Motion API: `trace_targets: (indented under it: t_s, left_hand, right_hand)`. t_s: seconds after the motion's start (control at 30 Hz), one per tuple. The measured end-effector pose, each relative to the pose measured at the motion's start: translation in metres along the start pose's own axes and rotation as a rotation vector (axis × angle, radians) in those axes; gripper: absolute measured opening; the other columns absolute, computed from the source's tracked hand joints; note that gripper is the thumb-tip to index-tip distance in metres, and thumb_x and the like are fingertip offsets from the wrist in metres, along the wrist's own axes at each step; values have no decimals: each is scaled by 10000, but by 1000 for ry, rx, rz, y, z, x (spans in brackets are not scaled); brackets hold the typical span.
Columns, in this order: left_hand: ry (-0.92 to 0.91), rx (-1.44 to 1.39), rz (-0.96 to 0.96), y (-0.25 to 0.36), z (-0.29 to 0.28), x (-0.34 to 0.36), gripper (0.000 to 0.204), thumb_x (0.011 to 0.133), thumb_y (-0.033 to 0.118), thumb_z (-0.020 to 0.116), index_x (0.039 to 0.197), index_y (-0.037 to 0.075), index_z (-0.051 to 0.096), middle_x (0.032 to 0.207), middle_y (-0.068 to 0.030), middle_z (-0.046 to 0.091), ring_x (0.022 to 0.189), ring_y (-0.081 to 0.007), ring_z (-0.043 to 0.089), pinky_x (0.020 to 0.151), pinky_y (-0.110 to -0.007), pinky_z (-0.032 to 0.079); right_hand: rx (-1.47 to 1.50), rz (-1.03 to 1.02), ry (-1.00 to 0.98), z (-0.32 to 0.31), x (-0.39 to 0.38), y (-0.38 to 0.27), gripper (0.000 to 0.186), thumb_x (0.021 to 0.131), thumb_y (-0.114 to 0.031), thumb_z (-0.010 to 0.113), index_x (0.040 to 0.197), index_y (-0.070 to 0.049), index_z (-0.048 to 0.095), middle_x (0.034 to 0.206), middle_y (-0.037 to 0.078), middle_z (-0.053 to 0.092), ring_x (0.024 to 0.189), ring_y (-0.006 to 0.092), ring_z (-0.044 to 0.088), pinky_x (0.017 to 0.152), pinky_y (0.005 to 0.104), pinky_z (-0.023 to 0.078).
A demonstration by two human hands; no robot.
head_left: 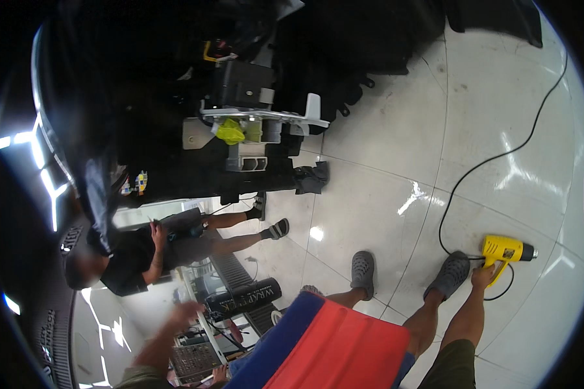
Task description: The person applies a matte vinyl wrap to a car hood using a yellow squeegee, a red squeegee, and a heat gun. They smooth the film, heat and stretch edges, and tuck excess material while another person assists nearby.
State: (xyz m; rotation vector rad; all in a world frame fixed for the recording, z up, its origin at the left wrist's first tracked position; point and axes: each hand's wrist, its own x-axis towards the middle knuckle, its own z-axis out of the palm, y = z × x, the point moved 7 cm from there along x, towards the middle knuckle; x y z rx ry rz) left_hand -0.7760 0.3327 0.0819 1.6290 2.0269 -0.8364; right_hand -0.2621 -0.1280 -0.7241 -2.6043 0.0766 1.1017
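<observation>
At the lower right, my right hand (483,275) is closed around the handle of a yellow heat gun (503,249). Its dark nozzle points to the right, away from my grey clog (449,277). A black cord (472,167) runs from the tool across the floor toward the upper right. My left hand (187,314) is raised at the lower left, blurred, so its fingers are hard to read. A red and dark-blue panel-like surface (344,347) fills the bottom middle; its kind is unclear.
Upper left is a dark vehicle-like body with a pale metal bracket (266,115), a black box (243,84) and a yellow-green cloth (230,131). A person (126,262) in black stands at left. A black roll (246,297) and a mesh basket (194,362) lie lower left.
</observation>
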Motion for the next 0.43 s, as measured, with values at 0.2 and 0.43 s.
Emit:
trace_targets:
  t_s: [0.2,0.43]
  left_hand:
    - [-618,-38,-248,65,276,41,828,894,680,394,1372,7,456,1291,-220,550,1153,-299,570,1010,-369,408]
    - [-627,-294,355,175,221,46,837,835,675,529,1360,25,476,1394,-181,469,1263,-252,476,1030,-380,382]
  right_hand:
    - [-112,-43,169,-76,-15,-80,447,845,-246,579,1184,28,481,1039,283,627,989,450,600,853,514,467]
    - [396,46,-210,-200,-138,-146,468,949,-414,492,1135,13,540,961,235,668,819,317,678,750,484,524]
